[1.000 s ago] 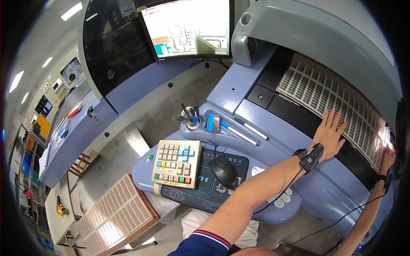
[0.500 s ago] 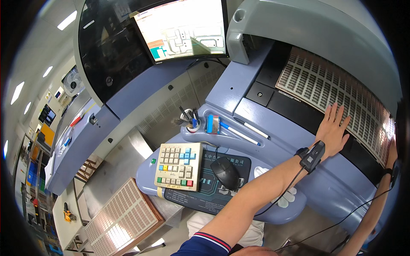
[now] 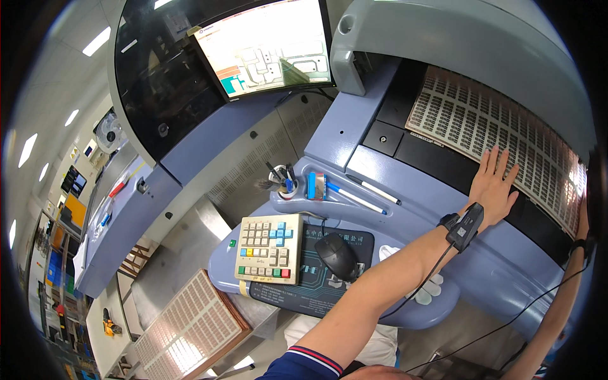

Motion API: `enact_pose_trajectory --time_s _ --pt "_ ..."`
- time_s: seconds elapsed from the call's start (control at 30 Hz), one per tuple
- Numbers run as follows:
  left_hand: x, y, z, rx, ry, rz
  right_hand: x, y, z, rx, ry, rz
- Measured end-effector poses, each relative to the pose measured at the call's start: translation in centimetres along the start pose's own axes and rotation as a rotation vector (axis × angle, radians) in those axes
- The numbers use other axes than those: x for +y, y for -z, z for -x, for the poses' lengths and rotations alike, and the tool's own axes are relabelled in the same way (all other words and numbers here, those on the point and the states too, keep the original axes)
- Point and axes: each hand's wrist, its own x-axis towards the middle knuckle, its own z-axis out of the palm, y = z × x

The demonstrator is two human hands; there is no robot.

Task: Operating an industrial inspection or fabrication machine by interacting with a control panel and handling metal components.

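Room bg: ceiling lights (image 3: 97, 40) upper left, big blue-grey machine (image 3: 392, 171) on the right. Gridded panel (image 3: 487, 120) is upper right, lying on the machine's black bed (image 3: 430, 161). L hand (image 3: 493, 190) is flat, fingers spread across its near edge, gripping nothing, prob to steady it. R hand (image 3: 583, 218) is at its right end; can't tell if it's pinching. Keypad (image 3: 269, 250) + mouse (image 3: 337, 256) mid-frame on a shelf (image 3: 221, 269), prob for easy reach. Metal table (image 3: 183, 253) lower left.

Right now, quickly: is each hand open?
Left hand: open, spread at the near edge of the gridded panel.
Right hand: at the panel's right end; open or closed cannot be told.
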Motion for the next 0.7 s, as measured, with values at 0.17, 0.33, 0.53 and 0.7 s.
enact_pose_trajectory --time_s 0.17,0.33,0.53,0.7 --pt "0.5 0.1 -0.1 -0.016 0.007 -0.002 4.3 -5.5 -0.6 0.131 -0.053 -0.204" --pt "0.4 0.4 -0.1 -0.044 0.018 -0.021 5.2 -8.8 -1.4 0.211 -0.078 -0.388" --pt "0.9 0.2 0.0 -0.04 0.025 -0.05 4.8 -9.8 -2.1 0.241 -0.138 -0.54" --pt "0.6 0.4 0.0 -0.051 0.034 -0.039 3.5 -9.3 -2.3 0.201 -0.159 -0.616"
